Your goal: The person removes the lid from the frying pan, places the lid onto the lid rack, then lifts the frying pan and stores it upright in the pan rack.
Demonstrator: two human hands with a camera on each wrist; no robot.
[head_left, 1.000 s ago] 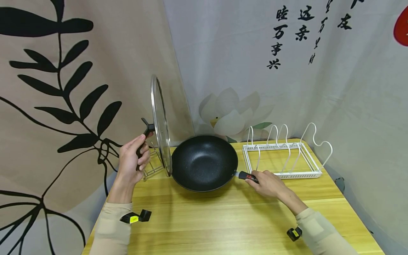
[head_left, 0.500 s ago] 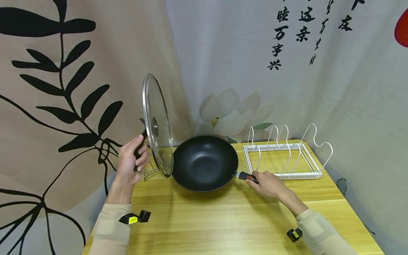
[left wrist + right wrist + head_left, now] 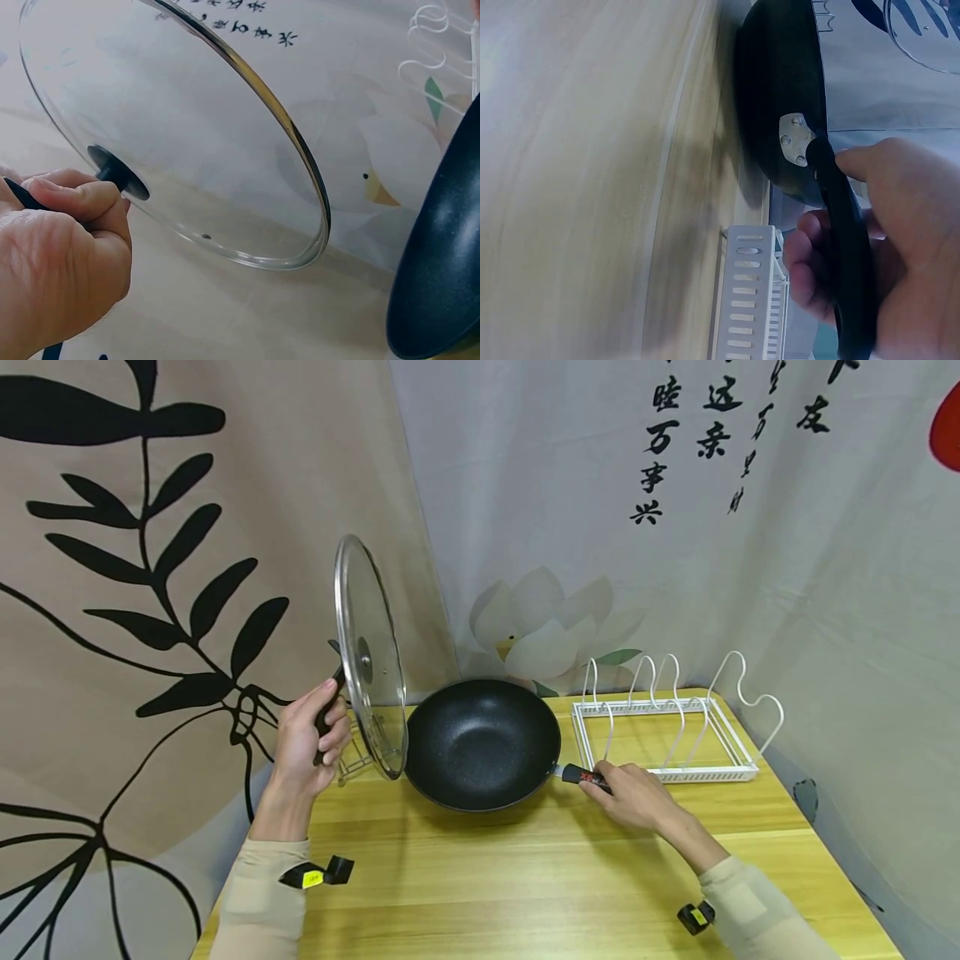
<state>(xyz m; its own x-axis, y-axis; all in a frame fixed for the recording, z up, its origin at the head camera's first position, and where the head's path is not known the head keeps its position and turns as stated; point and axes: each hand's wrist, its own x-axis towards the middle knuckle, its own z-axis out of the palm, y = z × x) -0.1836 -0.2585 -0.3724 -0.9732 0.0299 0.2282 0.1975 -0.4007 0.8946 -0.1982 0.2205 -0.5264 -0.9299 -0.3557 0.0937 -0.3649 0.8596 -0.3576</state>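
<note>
A round glass pot lid (image 3: 372,652) with a metal rim is held on edge, nearly upright, by my left hand (image 3: 306,739). The fingers are wrapped around its black handle, as the left wrist view shows with the hand (image 3: 67,262) beside the black knob base (image 3: 118,172). Right of the lid, a black wok (image 3: 483,747) sits on the table, its inside facing up. My right hand (image 3: 637,797) grips the wok's black handle (image 3: 581,775); in the right wrist view the fingers curl around this handle (image 3: 847,255).
A white wire rack (image 3: 663,772) with upright loops stands right of the wok, close to my right hand. Behind the lid is a small metal wire rack (image 3: 356,760), partly hidden. The wooden table (image 3: 510,893) runs up to a printed curtain (image 3: 540,510) at the back.
Over the last second the lid has turned so that its inner face shows more, and its top has shifted left. The wok and right hand are nearly still.
</note>
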